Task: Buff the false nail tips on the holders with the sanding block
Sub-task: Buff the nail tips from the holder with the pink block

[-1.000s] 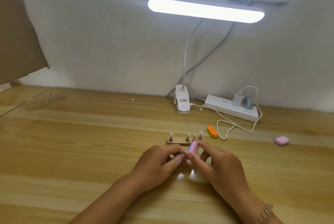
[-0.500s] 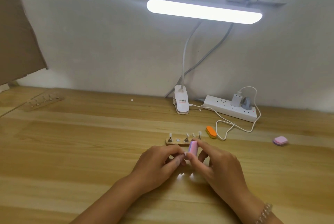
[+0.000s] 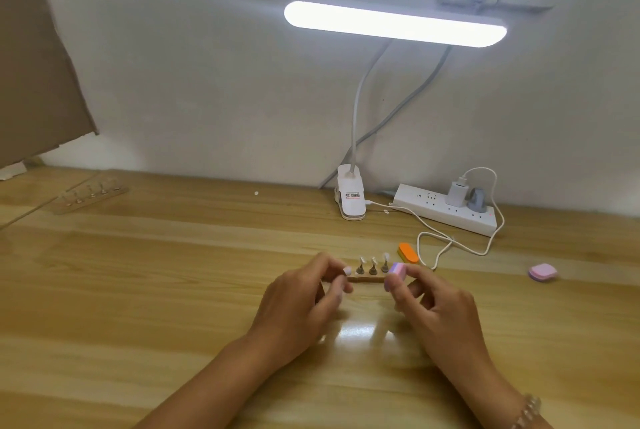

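Note:
A small wooden base [image 3: 367,278] lies mid-table with three metal holders [image 3: 373,268] standing on it, each topped by a pale false nail tip. My left hand [image 3: 304,300] sits at the base's left end and pinches a small holder with a whitish nail tip [image 3: 347,270] between thumb and fingers. My right hand [image 3: 440,311] grips a pink and purple sanding block [image 3: 397,273] at the base's right end. The block is a short gap away from the pinched tip. The left end of the base is hidden behind my left fingers.
An orange buffing block [image 3: 408,252] and a white cable [image 3: 450,241] lie just behind the base. A pink pad [image 3: 542,272] lies to the right. The lamp clip [image 3: 350,200] and power strip [image 3: 446,210] stand by the wall. Another holder rack [image 3: 90,194] sits far left.
My hands were together with the block against the pinched tip. They have now drawn apart, the left going left and the right going right toward the base's ends.

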